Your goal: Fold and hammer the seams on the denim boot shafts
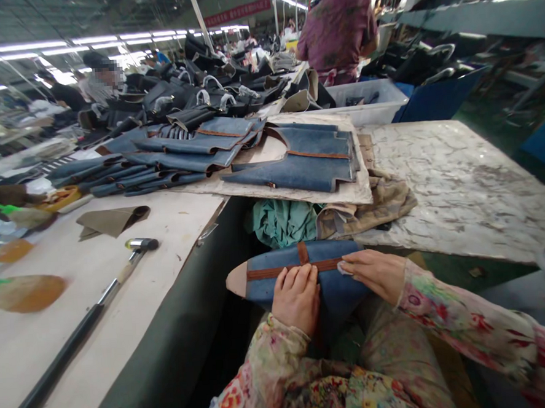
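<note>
A blue leather bag piece (264,292) with brown trim and a pale pointed end lies across my lap. A brown band runs along its top, and a short brown strap crosses it. My left hand (298,296) rests on the piece, its fingers lying close together over the brown band. At the other end of that band, my right hand (376,273) pinches a small white wad (345,268), perhaps cloth or paper, against the surface. The thumbs are mostly hidden.
A rubber-headed hammer (103,300) and an olive scrap (112,222) lie on the left table. Stacked blue panels (315,143) are ahead, with green cloth (283,222) below them. Black bags (169,99), a white bin (363,109) and a co-worker (335,28) are farther back.
</note>
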Motion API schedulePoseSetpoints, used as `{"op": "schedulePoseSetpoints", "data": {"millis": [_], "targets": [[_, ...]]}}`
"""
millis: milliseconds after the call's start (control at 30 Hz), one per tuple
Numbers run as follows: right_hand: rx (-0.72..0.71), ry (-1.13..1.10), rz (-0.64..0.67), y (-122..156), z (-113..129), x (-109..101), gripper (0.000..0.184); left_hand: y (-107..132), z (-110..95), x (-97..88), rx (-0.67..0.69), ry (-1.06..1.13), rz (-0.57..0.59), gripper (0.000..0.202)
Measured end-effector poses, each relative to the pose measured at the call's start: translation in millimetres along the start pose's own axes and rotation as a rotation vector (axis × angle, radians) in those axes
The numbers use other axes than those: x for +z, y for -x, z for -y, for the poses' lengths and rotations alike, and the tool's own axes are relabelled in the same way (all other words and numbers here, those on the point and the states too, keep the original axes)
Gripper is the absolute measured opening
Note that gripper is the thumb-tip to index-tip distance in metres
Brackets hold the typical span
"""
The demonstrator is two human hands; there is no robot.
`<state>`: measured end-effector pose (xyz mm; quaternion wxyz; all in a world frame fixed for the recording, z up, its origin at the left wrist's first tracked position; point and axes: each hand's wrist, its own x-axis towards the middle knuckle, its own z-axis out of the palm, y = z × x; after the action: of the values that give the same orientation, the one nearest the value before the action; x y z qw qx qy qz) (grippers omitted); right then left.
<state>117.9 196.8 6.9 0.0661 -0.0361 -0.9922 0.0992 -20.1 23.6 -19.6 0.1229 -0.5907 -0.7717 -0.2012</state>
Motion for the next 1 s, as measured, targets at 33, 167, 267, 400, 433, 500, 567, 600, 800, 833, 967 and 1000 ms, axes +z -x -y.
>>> {"op": "schedulePoseSetpoints", "data": {"millis": [33,167,267,400,433,500,567,600,800,833,967,1000], "targets": [[0.007,0.003,0.003,5,-5,0,0.032,-1,0,0.2,-0.002,-0.007,-0.003,0.031],[0.029,-0.024,-0.022,24,-22,1,0.034,-5,-2,-0.5,-0.01,-0.042,-0.004,0.032],[0.065,-0.043,-0.056,35,-29,3,0.034,-8,-5,0.6,-0.02,-0.062,-0.005,0.032],[0.07,-0.032,-0.047,48,-38,-2,0.033,-8,-8,4.0,-0.029,-0.069,-0.03,0.031],[0.066,-0.034,-0.056,50,-39,-6,0.033,-8,-8,4.7,-0.028,-0.068,-0.035,0.031],[0.067,-0.044,-0.115,49,-39,-14,0.033,-7,-8,5.5,-0.025,-0.063,-0.042,0.03],[0.065,-0.044,-0.196,43,-34,-20,0.034,-6,-8,5.6,-0.032,-0.062,-0.035,0.03],[0.061,-0.034,-0.228,38,-30,-20,0.034,-6,-9,5.4,-0.037,-0.062,-0.031,0.03],[0.061,0.01,-0.232,11,-4,10,0.033,-6,-2,-1.8,-0.033,-0.037,0.058,0.032],[0.077,0.015,-0.228,10,-3,15,0.034,-3,7,-7.2,-0.024,-0.04,0.081,0.032],[0.09,-0.002,-0.232,15,-4,22,0.033,28,86,-58.9,-0.145,-0.209,0.035,0.031],[0.083,-0.01,-0.243,17,-4,22,0.033,41,113,-78.6,-0.227,-0.296,0.014,0.033]]}}
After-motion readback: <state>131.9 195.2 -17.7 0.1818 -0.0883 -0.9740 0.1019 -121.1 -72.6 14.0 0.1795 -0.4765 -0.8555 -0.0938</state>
